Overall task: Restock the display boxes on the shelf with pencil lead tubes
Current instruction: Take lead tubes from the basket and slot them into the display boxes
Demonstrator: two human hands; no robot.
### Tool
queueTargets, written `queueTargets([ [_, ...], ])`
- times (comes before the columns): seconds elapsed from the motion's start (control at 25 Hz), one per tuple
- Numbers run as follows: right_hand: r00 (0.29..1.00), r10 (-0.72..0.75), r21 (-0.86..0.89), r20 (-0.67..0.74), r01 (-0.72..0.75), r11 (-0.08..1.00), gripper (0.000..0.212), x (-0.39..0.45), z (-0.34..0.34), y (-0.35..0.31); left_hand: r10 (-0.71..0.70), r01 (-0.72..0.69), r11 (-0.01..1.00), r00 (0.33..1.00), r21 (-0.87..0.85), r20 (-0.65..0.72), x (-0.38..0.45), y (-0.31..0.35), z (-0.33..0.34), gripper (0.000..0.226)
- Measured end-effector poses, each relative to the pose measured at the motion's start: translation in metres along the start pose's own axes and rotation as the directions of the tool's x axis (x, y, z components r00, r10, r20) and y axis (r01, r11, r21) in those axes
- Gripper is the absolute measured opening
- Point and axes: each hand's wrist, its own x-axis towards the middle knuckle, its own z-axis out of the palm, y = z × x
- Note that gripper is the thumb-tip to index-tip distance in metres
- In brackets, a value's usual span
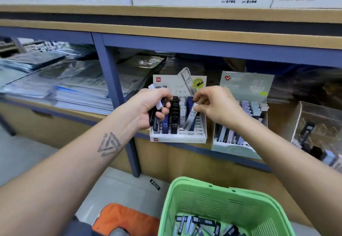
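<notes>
Right hand [218,106]: fingers pinch 1 clear HB 0.5 tube [191,118] by its top, its lower end entering a row of the white display box [177,137] on the shelf [231,154].
Left hand [153,106]: fingers curled round a bundle of spare tubes [158,113], just beside the box's left rows.
Supply: more tubes lie in the green basket [185,195] below.
Risk 1: the tilted tube may jam against neighbours or miss its row.
Risk 2: the full left grip may slip; 1 dark tube [155,184] already lies on the floor.
</notes>
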Motion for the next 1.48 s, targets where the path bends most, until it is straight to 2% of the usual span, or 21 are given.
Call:
queueTargets([
  [0.16, 0.999, -0.038, -0.105, -0.014, 0.036, 0.994, 0.015, 0.003, 0.024, -0.009, -0.001, 0.001, 1.000, 1.000, 0.014, -0.001, -0.006, -0.003, -0.012, 0.009],
  [0.32, 0.999, -0.019, -0.137, -0.045, 0.012, 0.991, 0.013, 0.005, 0.034, -0.013, -0.006, 0.006, 1.000, 1.000, 0.024, 0.010, -0.009, -0.006, -0.019, 0.013],
  [0.48, 0.999, -0.027, -0.179, 0.017, 0.030, 0.983, 0.007, 0.005, 0.038, -0.014, -0.041, 0.041, 0.999, 0.999, 0.027, 0.025, -0.016, -0.006, -0.019, 0.013],
  [0.68, 0.992, -0.123, -0.269, -0.014, 0.115, 0.956, 0.019, 0.000, 0.051, -0.011, -0.073, 0.072, 0.997, 0.993, 0.009, 0.091, -0.023, -0.005, -0.018, 0.011],
  [0.84, 0.990, -0.132, -0.268, -0.054, 0.113, 0.957, 0.017, -0.003, 0.048, -0.010, -0.063, 0.062, 0.998, 0.993, 0.017, 0.100, -0.023, -0.005, -0.018, 0.007],
  [1.04, 0.989, -0.130, -0.225, -0.069, 0.111, 0.968, 0.026, 0.000, 0.023, -0.016, -0.065, 0.061, 0.997, 0.993, 0.041, 0.101, -0.019, -0.008, -0.012, 0.006],
  [1.2, 0.983, -0.117, -0.167, -0.140, 0.093, 0.982, 0.033, -0.005, 0.003, -0.010, -0.070, 0.069, 0.998, 0.989, 0.012, 0.131, -0.017, -0.006, 0.001, 0.008],
  [1.32, 0.994, -0.084, -0.228, -0.066, 0.067, 0.971, 0.033, -0.010, 0.001, -0.004, -0.059, 0.063, 0.998, 0.986, -0.016, 0.155, -0.017, -0.004, 0.013, 0.010],
  [1.4, 0.996, -0.058, -0.160, -0.066, 0.047, 0.986, 0.031, -0.015, -0.002, -0.002, -0.062, 0.066, 0.998, 0.980, -0.019, 0.189, -0.019, -0.004, 0.022, 0.013],
  [1.44, 0.997, -0.022, -0.020, -0.078, 0.020, 1.000, 0.028, -0.018, -0.006, -0.003, -0.068, 0.073, 0.997, 0.974, -0.015, 0.218, -0.020, -0.004, 0.026, 0.014],
  [1.48, 0.998, 0.037, 0.191, -0.060, -0.025, 0.981, 0.026, -0.022, -0.011, -0.004, -0.079, 0.083, 0.997, 0.964, -0.007, 0.254, -0.022, -0.005, 0.031, 0.014],
])
